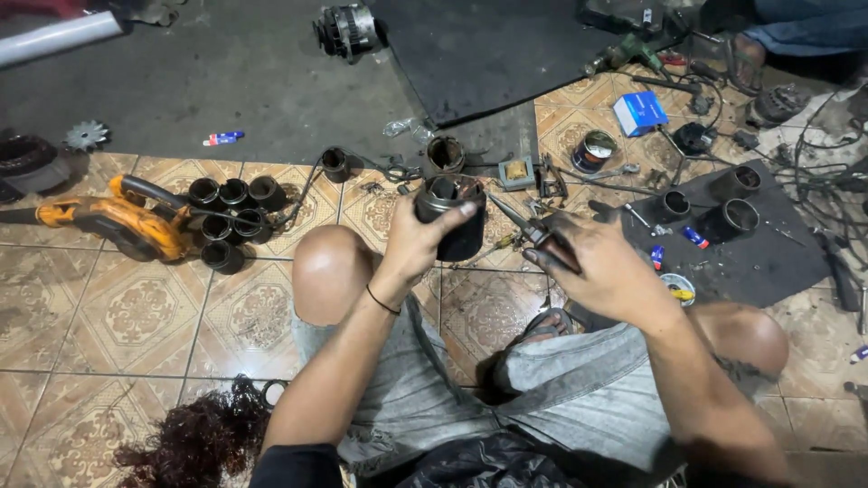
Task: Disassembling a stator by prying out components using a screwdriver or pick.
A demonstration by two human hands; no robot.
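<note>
My left hand [418,242] grips a dark metal cylinder housing [455,217], held upright above my left knee with its open top toward me. My right hand [604,262] holds a pair of needle-nose pliers [529,226] with dark handles, the tips pointing at the housing's right rim and just short of it. I sit on a tiled floor with both knees bent.
Several black cylinder housings [231,217] lie beside an orange power tool [122,221] on the left. Another rusty housing [445,154], a small blue box [640,113], a tin [592,150] and a dark mat [732,239] with more cylinders lie ahead and right. Wires tangle at far right.
</note>
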